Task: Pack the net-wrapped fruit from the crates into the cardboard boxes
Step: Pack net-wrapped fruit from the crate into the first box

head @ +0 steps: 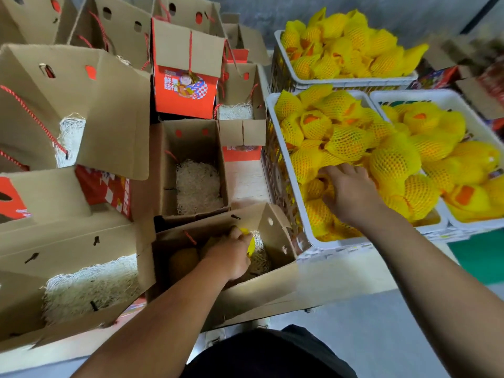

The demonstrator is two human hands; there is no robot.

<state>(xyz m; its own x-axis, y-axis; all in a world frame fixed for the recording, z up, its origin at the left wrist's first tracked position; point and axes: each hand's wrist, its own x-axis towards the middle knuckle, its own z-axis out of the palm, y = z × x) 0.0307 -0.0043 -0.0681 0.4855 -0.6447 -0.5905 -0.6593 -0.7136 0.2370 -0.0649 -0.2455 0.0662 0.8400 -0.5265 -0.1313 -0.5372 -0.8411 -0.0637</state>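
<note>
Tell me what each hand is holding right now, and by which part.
The left hand holds a net-wrapped fruit by its top, inside the cardboard box. The right hand rests on fruit in the crate; any grip cannot be told.

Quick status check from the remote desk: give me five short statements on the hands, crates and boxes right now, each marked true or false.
1. The left hand is down inside the nearest cardboard box, gripping a yellow net-wrapped fruit. True.
2. The right hand rests on the floor. False: it reaches into the near white crate, onto the wrapped fruit.
3. The white crates are empty. False: all three hold heaps of yellow-netted fruit.
4. The middle open box holds white shredded padding and no fruit that shows. True.
5. The box handles are blue ribbon. False: they are red cord.
</note>
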